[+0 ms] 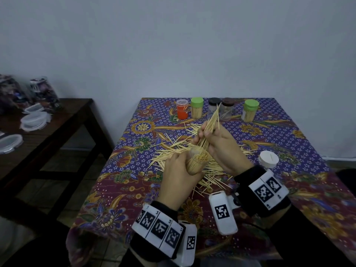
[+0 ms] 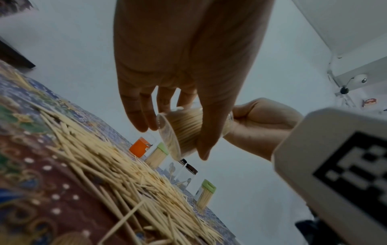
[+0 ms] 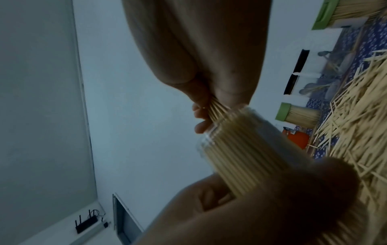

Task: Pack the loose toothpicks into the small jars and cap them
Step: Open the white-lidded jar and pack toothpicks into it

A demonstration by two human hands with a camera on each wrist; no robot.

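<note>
My left hand [image 1: 180, 171] grips a clear small jar [image 1: 198, 159] packed nearly full of toothpicks, held tilted above the table. My right hand [image 1: 215, 143] pinches a bundle of toothpicks [image 1: 211, 125] with its lower ends at the jar's mouth. The left wrist view has the jar [image 2: 184, 131] between thumb and fingers. From the right wrist, the bundle [image 3: 216, 109] meets the jar [image 3: 236, 147] rim. Loose toothpicks [image 1: 179, 153] lie heaped on the patterned tablecloth [image 1: 123, 189] under both hands. A white cap [image 1: 268, 158] lies to the right.
Along the table's far edge stand an orange jar [image 1: 182, 109], two green-capped jars full of toothpicks [image 1: 196, 107] [image 1: 250, 110] and two dark-capped jars [image 1: 221, 108]. A dark wooden side table [image 1: 44, 130] with plastic containers stands at the left.
</note>
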